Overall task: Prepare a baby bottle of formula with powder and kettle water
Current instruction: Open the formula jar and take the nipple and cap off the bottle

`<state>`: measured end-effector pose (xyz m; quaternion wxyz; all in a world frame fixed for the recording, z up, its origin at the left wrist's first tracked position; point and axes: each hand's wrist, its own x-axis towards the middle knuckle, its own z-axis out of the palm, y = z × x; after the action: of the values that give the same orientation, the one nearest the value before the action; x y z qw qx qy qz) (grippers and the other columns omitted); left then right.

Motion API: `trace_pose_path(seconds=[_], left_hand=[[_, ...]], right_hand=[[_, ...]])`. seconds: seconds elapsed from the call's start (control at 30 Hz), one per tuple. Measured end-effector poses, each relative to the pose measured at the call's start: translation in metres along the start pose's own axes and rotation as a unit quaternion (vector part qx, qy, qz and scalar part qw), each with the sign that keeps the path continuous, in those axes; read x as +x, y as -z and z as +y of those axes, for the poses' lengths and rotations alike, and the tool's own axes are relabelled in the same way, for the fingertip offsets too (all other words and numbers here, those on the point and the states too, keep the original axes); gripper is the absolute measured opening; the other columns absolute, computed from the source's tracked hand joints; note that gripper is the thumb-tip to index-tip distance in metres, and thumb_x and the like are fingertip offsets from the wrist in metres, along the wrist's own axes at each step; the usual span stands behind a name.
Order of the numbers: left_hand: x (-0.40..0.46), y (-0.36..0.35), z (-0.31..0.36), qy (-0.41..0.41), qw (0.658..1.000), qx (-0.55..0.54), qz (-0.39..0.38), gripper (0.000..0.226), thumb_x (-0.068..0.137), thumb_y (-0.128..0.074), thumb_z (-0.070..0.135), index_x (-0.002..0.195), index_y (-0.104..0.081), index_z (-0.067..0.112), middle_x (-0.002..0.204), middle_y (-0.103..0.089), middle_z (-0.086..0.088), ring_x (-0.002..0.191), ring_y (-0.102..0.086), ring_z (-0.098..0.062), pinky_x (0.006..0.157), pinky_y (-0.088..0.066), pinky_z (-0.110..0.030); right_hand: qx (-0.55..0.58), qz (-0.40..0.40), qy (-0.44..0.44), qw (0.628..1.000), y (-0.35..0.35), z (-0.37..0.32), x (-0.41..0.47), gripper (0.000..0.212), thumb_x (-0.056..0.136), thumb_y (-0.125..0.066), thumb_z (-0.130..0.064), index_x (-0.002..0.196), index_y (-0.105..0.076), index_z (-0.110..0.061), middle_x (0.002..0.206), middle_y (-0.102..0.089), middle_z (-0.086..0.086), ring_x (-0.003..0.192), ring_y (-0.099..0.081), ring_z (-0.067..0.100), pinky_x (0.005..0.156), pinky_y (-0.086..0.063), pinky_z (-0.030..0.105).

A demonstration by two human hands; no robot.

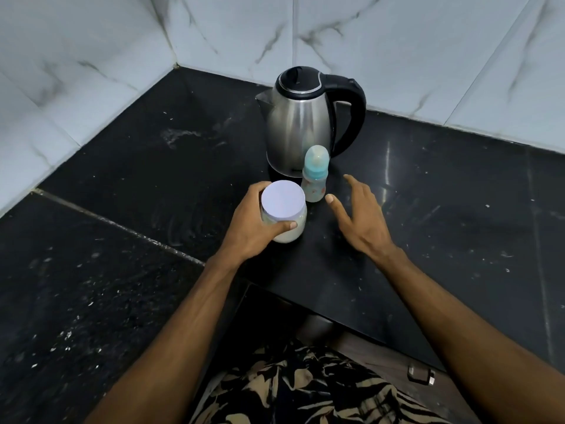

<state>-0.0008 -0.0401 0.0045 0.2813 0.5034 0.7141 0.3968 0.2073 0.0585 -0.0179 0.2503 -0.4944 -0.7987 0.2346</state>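
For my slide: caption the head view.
Left hand grips jar; right hand open by bottle.

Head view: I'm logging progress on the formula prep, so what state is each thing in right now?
Powder jar: upright on the counter, lid on, gripped by the left hand.
Baby bottle: upright, cap on, untouched.
Kettle: upright behind the bottle, lid closed.
Left hand: curled round the jar.
Right hand: open, fingers spread, near the bottle, holding nothing.
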Motion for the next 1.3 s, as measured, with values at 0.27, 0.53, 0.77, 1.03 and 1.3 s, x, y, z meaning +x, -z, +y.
trace_pose_path(seconds=[0.27, 0.53, 0.77, 1.03, 1.3], left_hand=[[-0.029, -0.008, -0.007, -0.002, 1.000, -0.012, -0.005, 0.089, 0.067, -0.091, 0.033, 0.140, -0.041, 0.025, 0.137, -0.050, 0.013, 0.125, -0.047, -0.006, 0.103, -0.047, -0.030], [-0.039, -0.017, -0.009, 0.058, 0.996, -0.060, -0.028, 0.118, 0.065, -0.092, 0.033, 0.155, -0.017, 0.029, 0.150, -0.039, 0.011, 0.132, -0.045, -0.007, 0.107, -0.044, -0.030], [-0.030, -0.042, -0.009, 0.076, 0.997, -0.012, 0.006, 0.103, 0.059, -0.093, 0.040, 0.144, -0.036, 0.028, 0.136, -0.052, 0.011, 0.125, -0.052, -0.004, 0.095, -0.037, -0.003], [-0.034, -0.027, 0.006, 0.056, 0.998, -0.039, -0.015, 0.080, 0.069, -0.090, 0.015, 0.136, -0.047, 0.021, 0.120, -0.051, 0.017, 0.115, -0.052, -0.003, 0.094, -0.042, -0.020], [-0.036, -0.028, 0.005, 0.080, 0.995, -0.054, -0.006, 0.096, 0.065, -0.093, 0.023, 0.144, -0.040, 0.025, 0.139, -0.055, 0.005, 0.126, -0.053, -0.012, 0.108, -0.045, -0.038]], right_hand=[[0.072, 0.014, 0.055, 0.996, 0.003, -0.028, -0.011, 0.057, 0.095, -0.047, -0.057, 0.132, -0.048, -0.014, 0.118, -0.052, -0.008, 0.108, -0.053, 0.014, 0.093, -0.050, 0.040], [-0.039, -0.070, 0.157, 0.984, 0.011, -0.074, -0.005, 0.072, 0.083, -0.053, -0.071, 0.133, -0.051, -0.019, 0.125, -0.057, 0.000, 0.107, -0.058, 0.017, 0.087, -0.052, 0.037], [-0.285, -0.151, 0.238, 0.916, 0.003, -0.102, 0.008, 0.082, 0.077, -0.052, -0.079, 0.134, -0.045, -0.020, 0.125, -0.051, 0.004, 0.104, -0.058, 0.023, 0.070, -0.038, 0.032], [-0.265, -0.208, 0.271, 0.902, 0.004, -0.103, 0.019, 0.068, 0.080, -0.058, -0.069, 0.118, -0.050, -0.014, 0.111, -0.051, 0.004, 0.091, -0.057, 0.022, 0.075, -0.051, 0.036], [-0.253, -0.234, 0.322, 0.882, 0.003, -0.097, 0.028, 0.069, 0.078, -0.057, -0.071, 0.117, -0.053, -0.014, 0.107, -0.053, 0.001, 0.086, -0.058, 0.021, 0.079, -0.053, 0.040]])
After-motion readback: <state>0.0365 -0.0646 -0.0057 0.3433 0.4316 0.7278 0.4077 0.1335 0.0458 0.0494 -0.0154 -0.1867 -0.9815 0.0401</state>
